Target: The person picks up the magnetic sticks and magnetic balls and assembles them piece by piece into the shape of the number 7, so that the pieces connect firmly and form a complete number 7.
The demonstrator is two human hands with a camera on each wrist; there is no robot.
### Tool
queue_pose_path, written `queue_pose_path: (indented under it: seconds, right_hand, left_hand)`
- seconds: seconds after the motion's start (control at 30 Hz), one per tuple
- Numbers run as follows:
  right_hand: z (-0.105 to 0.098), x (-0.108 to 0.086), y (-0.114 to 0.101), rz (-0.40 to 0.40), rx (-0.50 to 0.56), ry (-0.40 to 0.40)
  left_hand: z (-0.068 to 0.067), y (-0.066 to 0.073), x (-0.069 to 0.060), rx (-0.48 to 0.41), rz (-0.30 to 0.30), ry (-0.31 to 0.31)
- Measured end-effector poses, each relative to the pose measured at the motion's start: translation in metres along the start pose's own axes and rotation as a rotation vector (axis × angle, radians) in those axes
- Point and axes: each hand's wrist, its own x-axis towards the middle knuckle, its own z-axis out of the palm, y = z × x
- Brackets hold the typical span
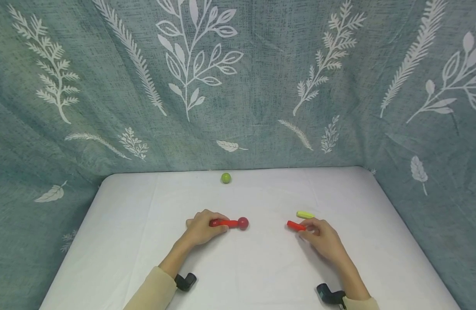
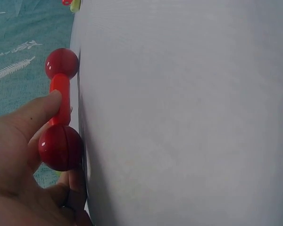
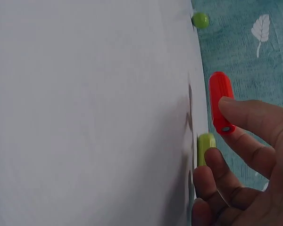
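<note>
The left hand pinches a ball-ended red bar; the right hand pinches a red stick. A yellow stick lies nearby.

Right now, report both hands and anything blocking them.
Left hand gripping ball-ended red rod. Right hand pinching bare red rod. Yellow-green rod close by; nothing visibly blocking.

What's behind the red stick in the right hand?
Beyond the red stick, a yellow-green stick lies on the white table. The right hand covers some tabletop there, so that's unseen.
</note>
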Motion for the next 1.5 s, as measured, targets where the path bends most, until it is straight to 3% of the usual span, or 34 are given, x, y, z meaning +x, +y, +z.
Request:
queue_pose_path:
  seconds: [0.57, 1.5]
  right_hand:
    - [0.039, -0.007, -0.039, -0.066, 0.109, -0.162]
    - [0.098, -0.026, -0.094, -0.333, 0.135, -0.428]
  left_hand:
    - [0.001, -0.001, 0.000, 0.009, 0.007, -0.003]
    - [-0.001, 0.000, 0.000, 0.028, 0.018, -0.006]
